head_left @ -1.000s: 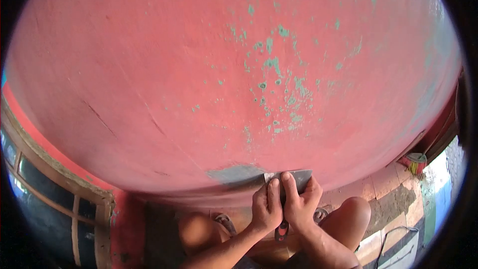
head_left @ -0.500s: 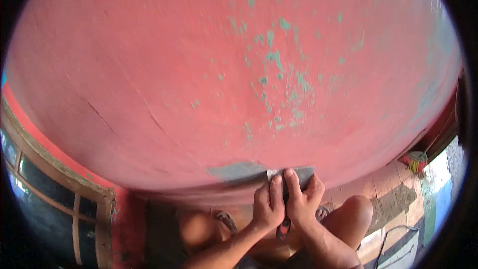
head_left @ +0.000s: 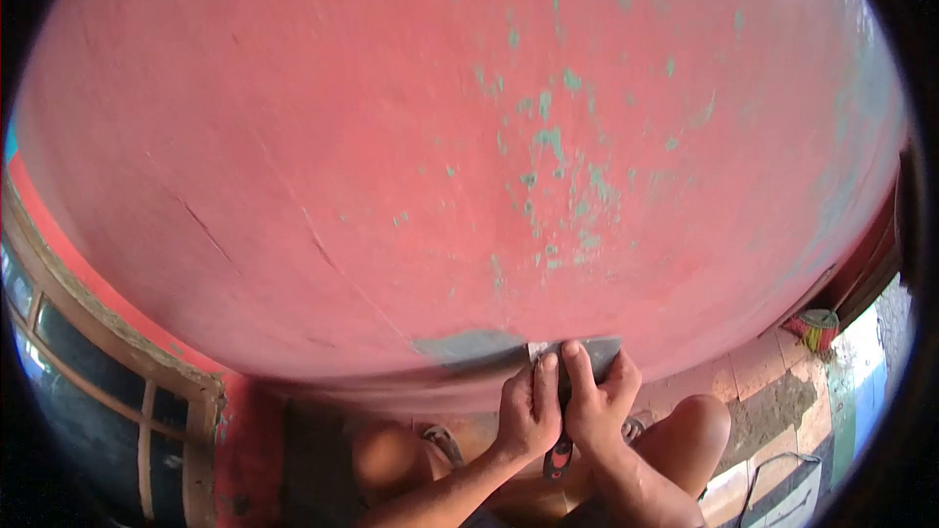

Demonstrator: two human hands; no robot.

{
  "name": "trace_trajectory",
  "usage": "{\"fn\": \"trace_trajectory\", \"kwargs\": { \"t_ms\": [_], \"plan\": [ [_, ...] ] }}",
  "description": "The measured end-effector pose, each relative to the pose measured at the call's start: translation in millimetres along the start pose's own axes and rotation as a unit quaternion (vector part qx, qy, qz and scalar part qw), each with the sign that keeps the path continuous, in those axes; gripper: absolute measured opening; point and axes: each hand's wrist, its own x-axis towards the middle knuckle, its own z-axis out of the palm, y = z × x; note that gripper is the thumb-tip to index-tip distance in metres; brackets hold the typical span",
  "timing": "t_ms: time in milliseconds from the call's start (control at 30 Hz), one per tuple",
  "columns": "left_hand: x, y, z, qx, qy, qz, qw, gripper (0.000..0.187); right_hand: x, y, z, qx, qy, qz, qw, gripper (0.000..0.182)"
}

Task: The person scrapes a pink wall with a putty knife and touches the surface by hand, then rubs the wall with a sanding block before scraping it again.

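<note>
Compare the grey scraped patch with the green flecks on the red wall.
The grey scraped patch is one broad bare strip low on the red wall, beside the scraper blade. The green flecks are many small spots scattered higher up. Both break the red paint.

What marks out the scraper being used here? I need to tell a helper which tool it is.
Start at the big red wall and drop to its grey bare patch. Beside it, both hands press a flat metal scraper against the wall; its red-and-black handle pokes out below the wrists.

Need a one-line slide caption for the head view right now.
Both hands, left hand and right hand, press a scraper against the red wall beside a grey patch.
</note>
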Motion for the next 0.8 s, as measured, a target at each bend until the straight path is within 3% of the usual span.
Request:
{"fn": "trace_trajectory", "kwargs": {
  "t_ms": [67, 100, 133, 200, 333, 467, 533, 600, 700, 800],
  "plan": [
    [-5, -13, -4, 0.049, -0.043, -0.041, 0.997, 0.033, -3, 7, -7, -0.037, -0.003, 0.014, 0.999, 0.017],
    [-6, -11, 2, 0.038, 0.004, 0.036, 0.999, 0.033, -4, 14, -6, -0.045, 0.002, -0.026, 0.999, 0.019],
    [-5, -8, 4, 0.024, 0.009, 0.036, 0.999, 0.033, -4, 17, -2, -0.015, 0.015, -0.037, 0.999, 0.019],
    [-5, -5, 6, -0.003, 0.020, 0.025, 1.000, 0.032, -3, 9, -6, -0.013, -0.003, 0.012, 1.000, 0.019],
    [-2, -4, -1, 0.041, -0.027, -0.027, 0.998, 0.032, -4, 7, -10, -0.039, -0.009, 0.000, 0.999, 0.018],
    [-1, -5, 6, 0.025, 0.038, 0.092, 0.995, 0.032, -1, 6, -2, -0.007, 0.008, -0.030, 0.999, 0.019],
    [3, 10, 2, -0.015, 0.018, 0.031, 0.999, 0.031, 3, -3, 0, 0.004, 0.002, -0.039, 0.999, 0.020],
    [2, 6, -6, 0.072, -0.018, 0.017, 0.997, 0.031, -6, -8, -5, -0.054, 0.000, -0.023, 0.998, 0.019],
    [1, -5, 3, 0.019, 0.041, 0.086, 0.995, 0.031, -4, 8, -2, -0.028, 0.002, -0.024, 0.999, 0.016],
    [5, 17, 1, -0.015, 0.041, 0.071, 0.996, 0.030, 2, -8, 1, 0.022, -0.018, -0.012, 1.000, 0.017]
  ]
}}
